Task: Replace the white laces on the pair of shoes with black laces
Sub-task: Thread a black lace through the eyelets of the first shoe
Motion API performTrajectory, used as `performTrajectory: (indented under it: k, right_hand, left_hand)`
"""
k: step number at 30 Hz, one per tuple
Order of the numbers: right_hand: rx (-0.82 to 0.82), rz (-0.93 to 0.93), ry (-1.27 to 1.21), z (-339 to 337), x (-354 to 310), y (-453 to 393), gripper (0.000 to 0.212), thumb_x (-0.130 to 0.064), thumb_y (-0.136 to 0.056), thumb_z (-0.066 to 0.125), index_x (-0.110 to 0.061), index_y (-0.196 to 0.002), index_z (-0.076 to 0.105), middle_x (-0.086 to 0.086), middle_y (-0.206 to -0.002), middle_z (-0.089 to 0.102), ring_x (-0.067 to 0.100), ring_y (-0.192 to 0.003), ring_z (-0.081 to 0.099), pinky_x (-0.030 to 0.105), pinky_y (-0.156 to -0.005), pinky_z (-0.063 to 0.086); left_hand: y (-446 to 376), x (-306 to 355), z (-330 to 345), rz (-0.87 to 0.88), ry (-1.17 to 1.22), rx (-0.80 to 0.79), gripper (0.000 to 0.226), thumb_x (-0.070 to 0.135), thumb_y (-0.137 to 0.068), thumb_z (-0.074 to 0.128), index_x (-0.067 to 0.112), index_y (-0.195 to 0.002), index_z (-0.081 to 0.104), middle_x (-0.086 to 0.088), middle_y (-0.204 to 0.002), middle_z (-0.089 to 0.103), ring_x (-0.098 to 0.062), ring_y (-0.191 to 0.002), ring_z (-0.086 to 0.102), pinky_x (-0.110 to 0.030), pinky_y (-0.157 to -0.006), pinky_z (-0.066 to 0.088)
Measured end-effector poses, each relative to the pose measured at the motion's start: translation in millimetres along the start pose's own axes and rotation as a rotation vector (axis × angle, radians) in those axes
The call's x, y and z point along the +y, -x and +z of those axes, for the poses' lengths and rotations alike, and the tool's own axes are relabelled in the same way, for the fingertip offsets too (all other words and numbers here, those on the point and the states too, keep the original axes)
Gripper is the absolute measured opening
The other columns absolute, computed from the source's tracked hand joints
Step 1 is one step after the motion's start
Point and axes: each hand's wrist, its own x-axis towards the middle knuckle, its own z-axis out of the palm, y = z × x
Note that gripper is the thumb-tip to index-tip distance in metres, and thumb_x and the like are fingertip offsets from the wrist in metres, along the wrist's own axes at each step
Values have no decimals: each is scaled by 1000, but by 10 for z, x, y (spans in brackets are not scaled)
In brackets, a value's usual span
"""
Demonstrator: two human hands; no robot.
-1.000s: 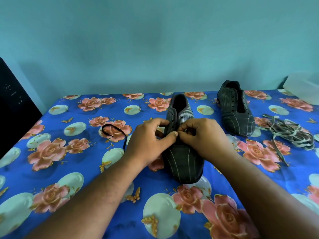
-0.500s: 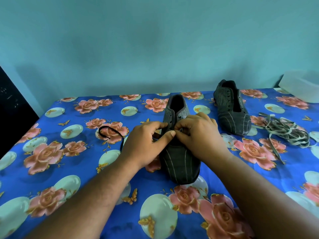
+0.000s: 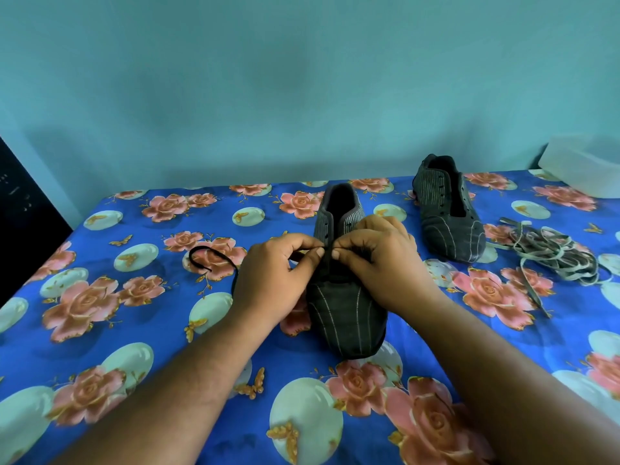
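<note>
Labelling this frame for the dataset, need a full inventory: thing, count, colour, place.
near shoe: 1, dark grey with pale stripes, centre of the cloth, toe toward the camera
far shoe: 1, dark grey striped, back right, no lace in its eyelets
black lace: 1, black, loose end curled on the cloth left of the near shoe
white laces: a tangled pile, whitish grey, right of the far shoe
floral cloth: 1, blue with pink roses, covers the surface
white container: 1, white, far right by the wall
dark object: 1, black, left edge
left hand: pinching at the near shoe's eyelets
right hand: pinching there too
</note>
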Motion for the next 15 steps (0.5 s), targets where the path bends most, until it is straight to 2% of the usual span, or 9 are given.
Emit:
performTrajectory:
  k: [3,4,7,11,13,15]
  right_hand:
    - [-54,-47,63,-54,37,-2,30,-59,-87,56,-40,-101,74,-14,-104,53,17,-111,44,40,-91,36]
    - [-72,-68,61,-73,60,-2,34,-61,-89,51,-41,-104,73,-13,-108,52,16,-113,43,42,-94,37]
    - [-43,-95,-26,-112,127,2,28,-49,-97,47,-42,-110,71,-15,-118,45,15,-121,41,47,-104,37]
    - [9,-85,-71,-137,159,-5,29,-33,-100,48,-39,-120,69,-16,-124,42,13,-124,41,47,-110,36]
    - [-46,-74,-3,-138,176,-3,33,-39,-100,47,-42,-129,62,-14,-134,40,17,-128,40,50,-111,36]
    - [-155,-47,76,-132,196,0,42,-50,-100,42,-50,-142,46,-8,-149,33,21,-138,33,53,-114,32]
  left_hand:
    - [4,11,-4,-20,4,3,7,30,-94,71,28,-96,76,15,-86,74,3,-69,64,-30,-65,55]
    - [3,11,-9,-30,15,8,6,30,-93,71,27,-94,76,15,-84,74,2,-70,65,-31,-65,55]
    - [-3,18,-13,-72,77,2,6,28,-93,70,26,-89,75,15,-81,73,-5,-76,69,-38,-70,58]
    - [-9,46,-34,-140,151,-2,14,35,-86,63,26,-85,73,13,-80,73,-13,-73,68,-42,-71,58]
    - [-21,39,-48,-196,219,-2,11,30,-89,65,23,-84,73,14,-78,72,-12,-73,67,-42,-73,58]
    - [-36,34,-69,-277,317,-2,13,18,-95,65,19,-84,72,11,-75,71,-11,-69,65,-39,-67,56]
